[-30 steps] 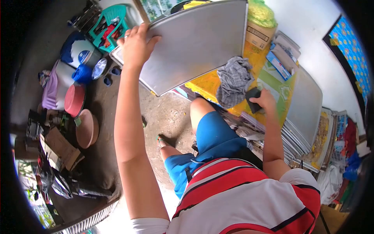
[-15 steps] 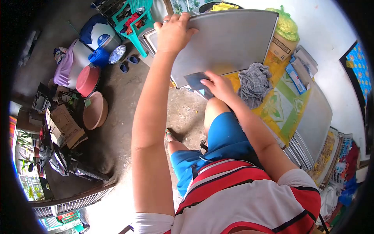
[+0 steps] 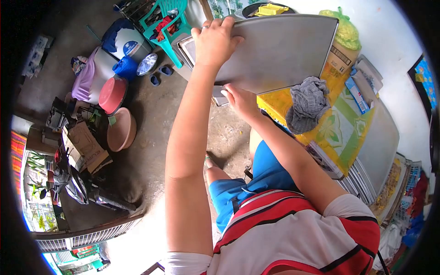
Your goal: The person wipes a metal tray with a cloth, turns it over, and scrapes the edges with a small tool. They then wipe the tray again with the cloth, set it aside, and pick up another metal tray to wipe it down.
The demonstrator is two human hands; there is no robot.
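Note:
A large grey metal baking tray (image 3: pixel 279 55) stands tilted on its edge, with the rims of other trays showing behind its left side. My left hand (image 3: pixel 214 42) is wrapped over its upper left corner, thumb on the flat face. Low on the tray's left side, my right hand (image 3: pixel 241 101) is closed round a dark flat scraper (image 3: pixel 219 91), which lies against the tray near its lower left corner. Most of the scraper is hidden by the hand. A crumpled grey cloth (image 3: pixel 309 103) rests on the yellow patterned table cover (image 3: pixel 337 133) right of the tray.
More stacked trays (image 3: pixel 373 160) lie at the right. A cardboard box (image 3: pixel 339 57) under a yellow-green bag (image 3: pixel 347 32) stands against the wall. Left on the floor are basins (image 3: pixel 121 129), a green plastic chair (image 3: pixel 172 46), slippers (image 3: pixel 165 71) and a motorbike (image 3: pixel 75 185).
My right hand has moved left and slightly up, bringing the scraper to the tray's lower left edge. My left hand keeps its hold. The whole view has shifted slightly.

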